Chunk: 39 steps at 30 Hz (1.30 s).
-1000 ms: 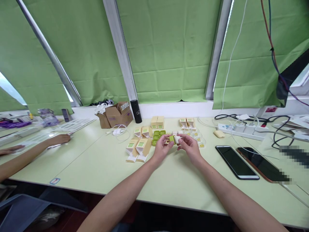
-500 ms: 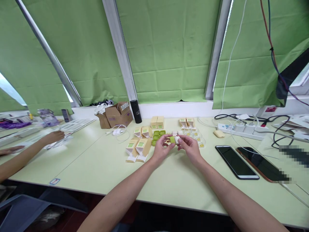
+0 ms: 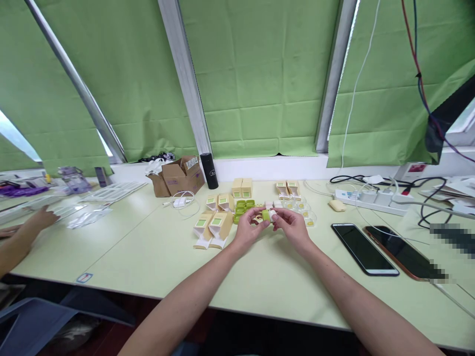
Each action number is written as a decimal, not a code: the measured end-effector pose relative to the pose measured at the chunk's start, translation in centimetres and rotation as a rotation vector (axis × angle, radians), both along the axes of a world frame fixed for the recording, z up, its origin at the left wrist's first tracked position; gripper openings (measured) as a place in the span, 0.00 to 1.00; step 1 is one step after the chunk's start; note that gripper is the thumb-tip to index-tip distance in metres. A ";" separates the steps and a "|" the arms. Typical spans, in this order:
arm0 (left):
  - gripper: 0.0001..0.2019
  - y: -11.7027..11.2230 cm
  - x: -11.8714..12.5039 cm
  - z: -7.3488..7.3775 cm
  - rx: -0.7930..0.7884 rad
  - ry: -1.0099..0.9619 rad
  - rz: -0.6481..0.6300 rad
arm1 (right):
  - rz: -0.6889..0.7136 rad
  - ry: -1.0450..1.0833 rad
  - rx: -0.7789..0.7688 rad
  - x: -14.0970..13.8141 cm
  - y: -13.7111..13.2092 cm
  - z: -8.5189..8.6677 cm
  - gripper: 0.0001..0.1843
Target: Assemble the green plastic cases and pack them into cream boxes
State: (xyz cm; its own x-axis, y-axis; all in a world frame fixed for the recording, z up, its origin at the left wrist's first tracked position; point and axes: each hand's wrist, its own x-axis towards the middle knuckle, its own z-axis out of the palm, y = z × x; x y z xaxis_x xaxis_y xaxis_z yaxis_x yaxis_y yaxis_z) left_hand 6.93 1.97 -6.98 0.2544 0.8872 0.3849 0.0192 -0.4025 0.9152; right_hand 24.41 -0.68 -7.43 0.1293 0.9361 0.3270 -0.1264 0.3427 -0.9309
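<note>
Over the middle of the pale green table, my left hand and my right hand meet, and both pinch one small green and white case between their fingertips. Just behind it lie several green cases in a cluster. Open tan cartons with green labels lie to the left of my left hand, with more cartons farther back. Small clear packets lie behind my right hand.
Two dark phones lie to the right, with a white power strip and cables behind them. A black bottle and a brown cardboard box stand at the back. Another person's hand is at the far left, near white trays.
My hands stay in place, and the case turns a little between my fingers. The other person's hand at the left has drawn back to the left, away from the clear bags.
</note>
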 end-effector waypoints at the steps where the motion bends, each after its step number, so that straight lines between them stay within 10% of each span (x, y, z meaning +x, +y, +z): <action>1: 0.30 0.0 0.0 0.0 0.002 0.000 0.001 | 0.003 0.003 -0.004 0.0 0.0 0.0 0.33; 31: 0.35 -1.6 0.5 -0.3 0.320 0.239 0.234 | 0.014 0.093 0.000 -1.3 -0.6 0.4 0.31; 39: 0.23 -1.7 0.5 -0.4 0.350 0.220 0.136 | 0.059 0.154 -0.050 -1.5 -0.6 0.3 0.32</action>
State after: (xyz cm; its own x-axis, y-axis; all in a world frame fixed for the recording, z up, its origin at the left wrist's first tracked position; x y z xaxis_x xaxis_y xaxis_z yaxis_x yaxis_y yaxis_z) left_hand 7.42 0.26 -7.36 0.2540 0.7440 0.6181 0.2727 -0.6682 0.6922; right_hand 22.86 -1.25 -7.10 0.1190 0.9583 0.2600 -0.2874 0.2839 -0.9148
